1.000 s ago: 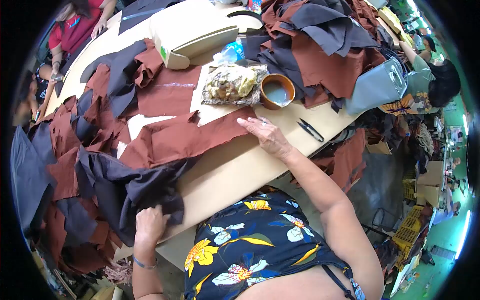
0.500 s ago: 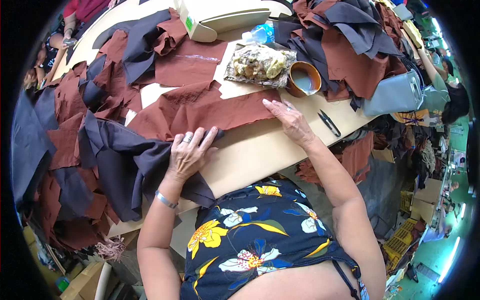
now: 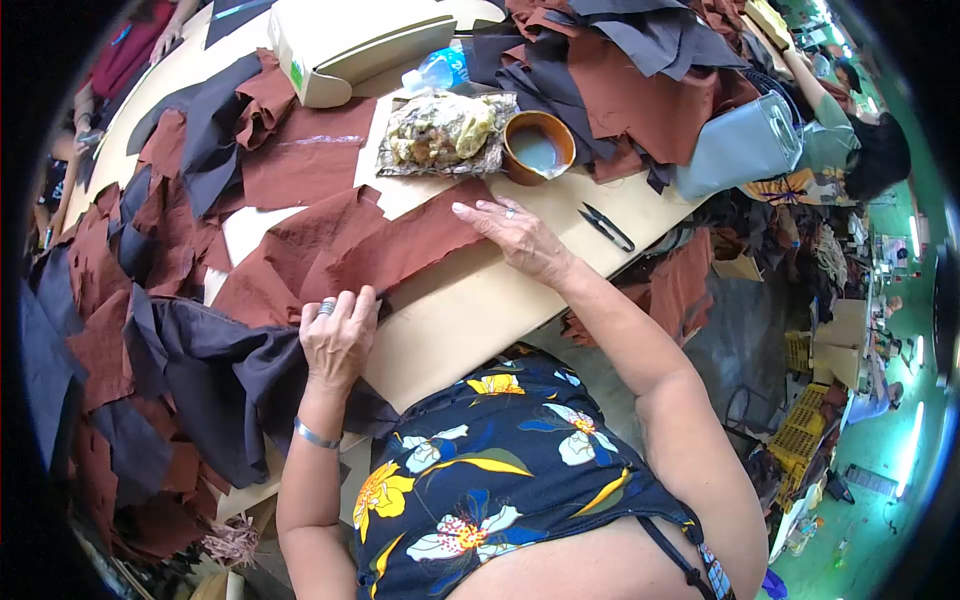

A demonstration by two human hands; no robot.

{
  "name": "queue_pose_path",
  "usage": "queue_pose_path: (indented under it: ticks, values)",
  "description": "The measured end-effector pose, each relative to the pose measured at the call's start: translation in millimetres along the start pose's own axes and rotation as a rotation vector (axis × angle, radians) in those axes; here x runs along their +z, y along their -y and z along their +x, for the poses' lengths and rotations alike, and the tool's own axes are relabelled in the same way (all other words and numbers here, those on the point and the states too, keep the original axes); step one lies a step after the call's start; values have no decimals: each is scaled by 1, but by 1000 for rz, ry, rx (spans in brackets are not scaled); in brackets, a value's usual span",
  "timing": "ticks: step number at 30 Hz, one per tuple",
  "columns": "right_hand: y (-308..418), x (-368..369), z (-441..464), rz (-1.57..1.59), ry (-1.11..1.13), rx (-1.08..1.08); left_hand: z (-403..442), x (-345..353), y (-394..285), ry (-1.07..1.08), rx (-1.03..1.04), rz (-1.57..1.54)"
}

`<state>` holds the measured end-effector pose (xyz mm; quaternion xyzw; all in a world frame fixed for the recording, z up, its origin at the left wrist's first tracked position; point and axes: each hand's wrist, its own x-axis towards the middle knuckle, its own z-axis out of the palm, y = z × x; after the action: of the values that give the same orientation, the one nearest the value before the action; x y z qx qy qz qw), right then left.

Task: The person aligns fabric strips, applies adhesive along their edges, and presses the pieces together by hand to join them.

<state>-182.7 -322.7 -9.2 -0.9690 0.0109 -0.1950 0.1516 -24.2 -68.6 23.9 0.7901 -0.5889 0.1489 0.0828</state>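
Observation:
A long red-brown cloth piece (image 3: 400,245) lies across the pale table, its lower edge meeting a dark cloth (image 3: 215,355) that hangs over the near side. At this meeting edge is my left hand (image 3: 340,338), its fingers bent and close together on the fabric; exactly which layer they pinch is hidden. My right hand (image 3: 520,240) rests by the right end of the red-brown piece, fingers stretched out with the tips touching it. Black thread snips (image 3: 608,227) lie to the right of that hand. Just beyond it stands a brown cup (image 3: 561,133) of cloudy liquid.
Beside the cup, a lumpy yellowish mass sits on a patterned wrapper (image 3: 440,135), near a plastic bottle (image 3: 440,68) and a cardboard box (image 3: 350,40). Red-brown and dark cloth piles (image 3: 640,90) flank the table (image 3: 460,320). Other people work at the far left and right.
The whole view has shifted, so the table things appear farther left. My left hand's fingers have drawn together and bent on the cloth edge. The right hand stays at the cloth's right end.

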Motion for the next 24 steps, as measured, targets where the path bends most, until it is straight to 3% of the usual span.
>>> queue_pose_path:
  ticks: [5, 8, 11, 14, 15, 16, 20, 24]
  values:
    - [0, -5, 5, -4, 1, -57, -16, -4, 6, 4, 195, -134]
    - [3, -11, 9, -7, 1, -70, -24, -11, -1, 131, 141, -224]
    - [19, -36, 14, 63, 32, -52, -29, -1, -5, 94, 109, -152]
    - [12, -87, 37, -41, -183, 62, -30, 5, -8, 43, 40, -138]
    - [3, -98, 38, -215, -148, 149, -30, 5, -9, 38, 26, -125]
    - [-12, -101, 35, -286, 25, 331, -26, 1, -9, 41, 69, -100]
    - [-39, -99, 37, -395, 359, 562, -23, 1, -11, 62, 121, -23]
    - [-46, -90, 40, -446, 421, 571, -20, 1, -23, 99, 100, -8]
